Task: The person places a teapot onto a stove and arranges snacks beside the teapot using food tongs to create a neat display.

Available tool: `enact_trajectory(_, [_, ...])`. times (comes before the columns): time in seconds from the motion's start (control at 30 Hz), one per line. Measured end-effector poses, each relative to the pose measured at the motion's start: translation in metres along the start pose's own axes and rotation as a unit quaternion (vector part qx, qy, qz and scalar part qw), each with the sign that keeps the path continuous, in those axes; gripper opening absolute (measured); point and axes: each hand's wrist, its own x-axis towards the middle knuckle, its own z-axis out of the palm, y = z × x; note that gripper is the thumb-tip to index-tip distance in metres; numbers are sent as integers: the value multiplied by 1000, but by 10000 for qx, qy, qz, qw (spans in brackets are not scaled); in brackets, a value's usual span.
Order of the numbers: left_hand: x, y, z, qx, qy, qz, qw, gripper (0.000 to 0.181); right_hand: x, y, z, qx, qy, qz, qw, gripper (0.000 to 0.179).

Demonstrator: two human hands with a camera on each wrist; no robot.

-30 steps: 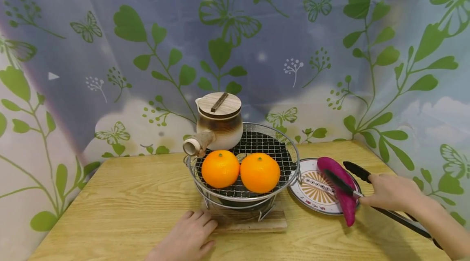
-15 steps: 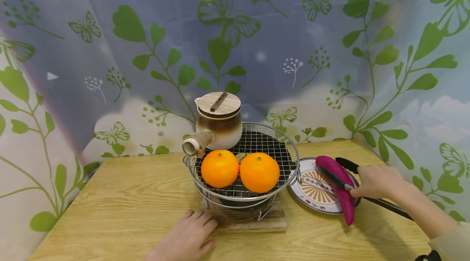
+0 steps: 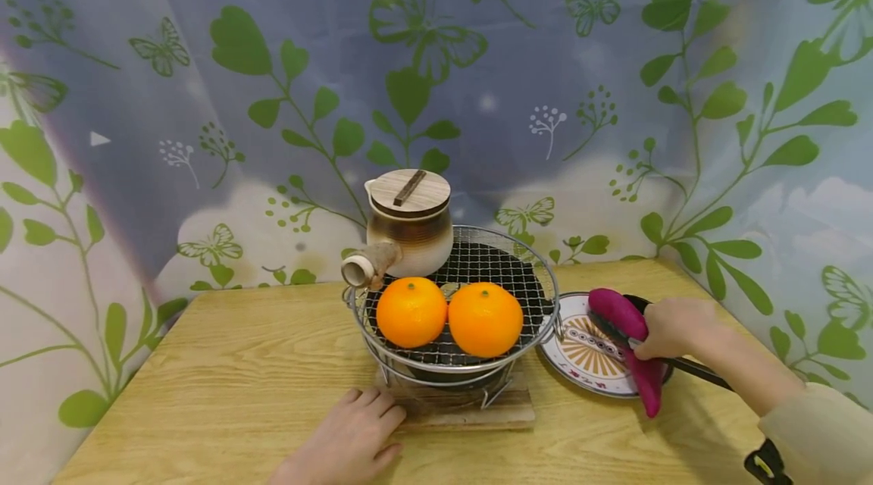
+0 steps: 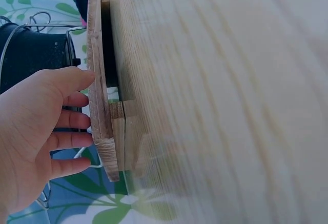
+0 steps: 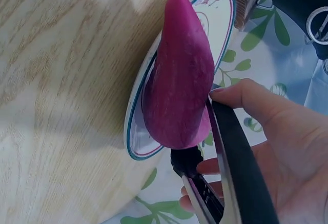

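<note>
My right hand (image 3: 682, 330) grips a pair of black-and-steel tongs (image 5: 233, 157) at the right. The tongs' black tips lie to either side of a magenta sweet potato (image 5: 179, 75). That sweet potato rests across a white patterned plate (image 3: 569, 360), its narrow end out past the near rim. My left hand (image 4: 36, 126) touches the edge of a wooden board (image 4: 100, 96) with its fingertips. Upon this board stands a round grill (image 3: 539, 295) with a wire mesh, bearing two oranges (image 3: 411, 312) at its front.
A brown-and-cream teapot (image 3: 409, 242) with a wooden lid sits at the back left of the grill, its hollow handle pointing towards me. Everything stands on a light wooden table (image 3: 239, 364). A leaf-and-butterfly curtain (image 3: 307, 53) hangs behind and at both sides.
My right hand and the tongs have moved left, bringing the tips around the sweet potato. The left hand stays at the board.
</note>
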Motion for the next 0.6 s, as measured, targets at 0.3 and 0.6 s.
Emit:
enact_trajectory(0.3, [0, 1, 0, -90, -1, -115, 9999, 25, 5, 0, 5, -20, 128, 64, 9999, 33])
enact_trajectory(0.6, [1, 2, 0, -116, 6, -118, 9999, 24, 3, 0, 6, -23, 107, 36, 9999, 33])
